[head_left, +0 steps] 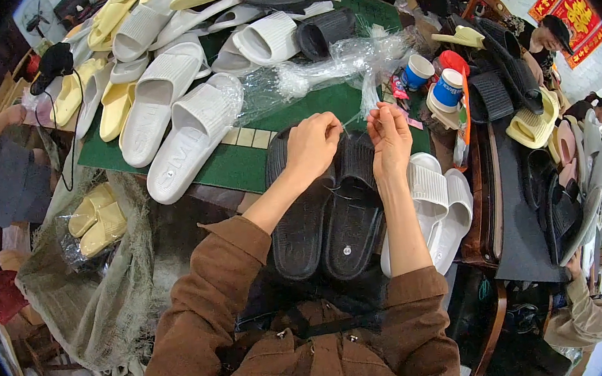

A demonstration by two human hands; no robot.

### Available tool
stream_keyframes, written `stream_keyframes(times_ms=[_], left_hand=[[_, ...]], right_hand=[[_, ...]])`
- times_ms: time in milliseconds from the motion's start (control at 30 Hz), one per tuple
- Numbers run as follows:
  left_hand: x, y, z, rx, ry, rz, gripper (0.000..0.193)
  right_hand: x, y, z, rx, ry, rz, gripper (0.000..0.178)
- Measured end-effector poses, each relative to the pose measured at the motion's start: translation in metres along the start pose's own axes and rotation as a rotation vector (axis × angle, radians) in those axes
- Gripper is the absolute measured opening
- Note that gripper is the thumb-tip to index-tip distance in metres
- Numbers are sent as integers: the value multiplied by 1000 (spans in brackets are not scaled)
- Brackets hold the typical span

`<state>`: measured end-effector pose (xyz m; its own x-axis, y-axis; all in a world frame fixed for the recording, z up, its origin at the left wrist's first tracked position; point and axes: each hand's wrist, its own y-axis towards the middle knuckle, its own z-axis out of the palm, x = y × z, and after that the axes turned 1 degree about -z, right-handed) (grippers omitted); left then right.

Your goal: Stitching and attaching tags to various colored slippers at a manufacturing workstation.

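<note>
Green matting (111, 156) covers the table before us, with white, grey and yellow slides heaped along its far side and clear plastic bags (333, 71) lying crumpled across it. Our left hand (317, 142) and right hand (389, 134) are near each other, fingertips pinched narrow on a thin clear strand (354, 119) between them. Below them, the black slides (353, 228) lie side by side at the mat's near edge, with white slides (456, 201) beside our right forearm.

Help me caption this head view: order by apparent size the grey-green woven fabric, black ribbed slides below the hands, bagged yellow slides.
1. Grey-green woven fabric
2. Black ribbed slides
3. Bagged yellow slides
</note>
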<state>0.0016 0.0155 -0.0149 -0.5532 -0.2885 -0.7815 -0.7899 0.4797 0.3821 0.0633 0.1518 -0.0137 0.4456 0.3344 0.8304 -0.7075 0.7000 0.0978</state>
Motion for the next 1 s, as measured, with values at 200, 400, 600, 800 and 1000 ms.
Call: stream_keyframes(times_ms=[200, 400, 600, 800, 1000], left_hand=[[-3, -1, 0, -41, -77, -65, 10], [2, -2, 0, 80, 59, -80, 12], [9, -2, 3, -1, 105, -14, 9], [5, 4, 3, 137, 225, 31, 7], [5, 6, 3, 17, -198, -121, 10]], right_hand=[[13, 6, 2, 27, -200, -43, 21], [42, 15, 25, 201, -358, -38, 21], [51, 20, 29, 262, -457, -1, 20], [33, 24, 12, 187, -442, -80, 21], [3, 20, 1, 81, -350, -197, 19]])
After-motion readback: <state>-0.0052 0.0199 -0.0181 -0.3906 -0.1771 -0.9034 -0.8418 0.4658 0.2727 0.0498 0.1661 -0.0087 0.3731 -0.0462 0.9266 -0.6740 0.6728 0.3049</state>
